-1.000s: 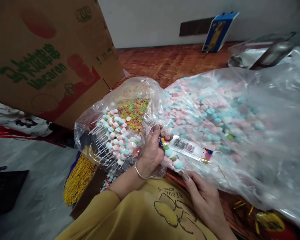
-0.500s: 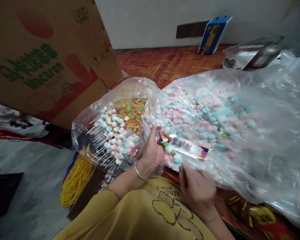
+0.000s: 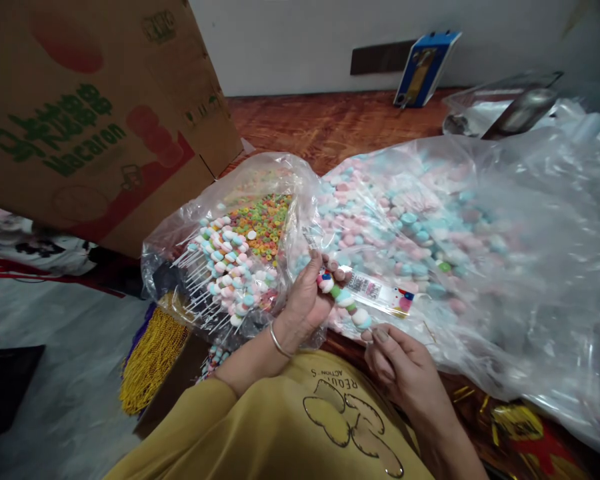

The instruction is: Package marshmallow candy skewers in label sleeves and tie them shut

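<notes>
Wooden table (image 3: 330,127); candy skewer (image 3: 345,300) pinched between left fingers (image 3: 325,263), right fingers (image 3: 377,335).

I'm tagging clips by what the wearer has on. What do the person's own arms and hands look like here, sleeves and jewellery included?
Both hands are bare, no gloves. The left hand has a thin silver bangle at the wrist, and a mustard-yellow sleeve is pushed up the forearm. The right hand shows no ring or band, and its forearm is bare as far as the picture shows. The yellow top bears a dark-outlined print.
</notes>
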The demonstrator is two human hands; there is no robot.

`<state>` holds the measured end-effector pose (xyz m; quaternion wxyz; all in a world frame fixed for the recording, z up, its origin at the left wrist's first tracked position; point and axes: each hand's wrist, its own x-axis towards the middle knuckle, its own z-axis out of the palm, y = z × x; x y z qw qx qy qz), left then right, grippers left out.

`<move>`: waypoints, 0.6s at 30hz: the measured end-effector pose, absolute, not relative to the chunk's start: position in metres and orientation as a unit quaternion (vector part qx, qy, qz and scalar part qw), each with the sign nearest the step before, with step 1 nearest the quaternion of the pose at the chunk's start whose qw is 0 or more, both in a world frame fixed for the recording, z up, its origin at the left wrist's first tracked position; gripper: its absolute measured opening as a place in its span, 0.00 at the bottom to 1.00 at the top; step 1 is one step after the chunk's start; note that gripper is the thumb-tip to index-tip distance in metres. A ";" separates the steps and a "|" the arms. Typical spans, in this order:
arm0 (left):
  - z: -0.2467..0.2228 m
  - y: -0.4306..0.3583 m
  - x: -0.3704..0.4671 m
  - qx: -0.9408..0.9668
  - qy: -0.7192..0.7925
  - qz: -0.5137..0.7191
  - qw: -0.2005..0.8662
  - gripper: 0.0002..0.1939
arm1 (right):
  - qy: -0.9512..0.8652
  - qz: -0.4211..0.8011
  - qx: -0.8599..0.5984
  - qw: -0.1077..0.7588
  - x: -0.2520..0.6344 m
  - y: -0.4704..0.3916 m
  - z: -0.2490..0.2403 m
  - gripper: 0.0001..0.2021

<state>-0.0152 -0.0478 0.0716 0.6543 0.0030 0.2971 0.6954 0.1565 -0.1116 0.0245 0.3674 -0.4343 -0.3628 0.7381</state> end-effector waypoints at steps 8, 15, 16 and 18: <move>0.071 -0.050 -0.008 0.018 0.371 0.693 0.618 0.21 | -0.633 0.448 -0.490 0.398 0.152 -0.114 0.031 0.13; 0.071 -0.053 0.006 0.001 0.345 0.679 0.648 0.22 | -0.749 0.194 -0.458 0.438 0.143 -0.110 0.021 0.07; 0.071 -0.052 0.004 0.003 0.337 0.673 0.658 0.22 | -0.735 0.223 -0.464 0.441 0.143 -0.110 0.022 0.07; 0.073 -0.048 -0.005 0.013 0.330 0.663 0.671 0.22 | -0.700 0.285 -0.483 0.442 0.146 -0.112 0.024 0.06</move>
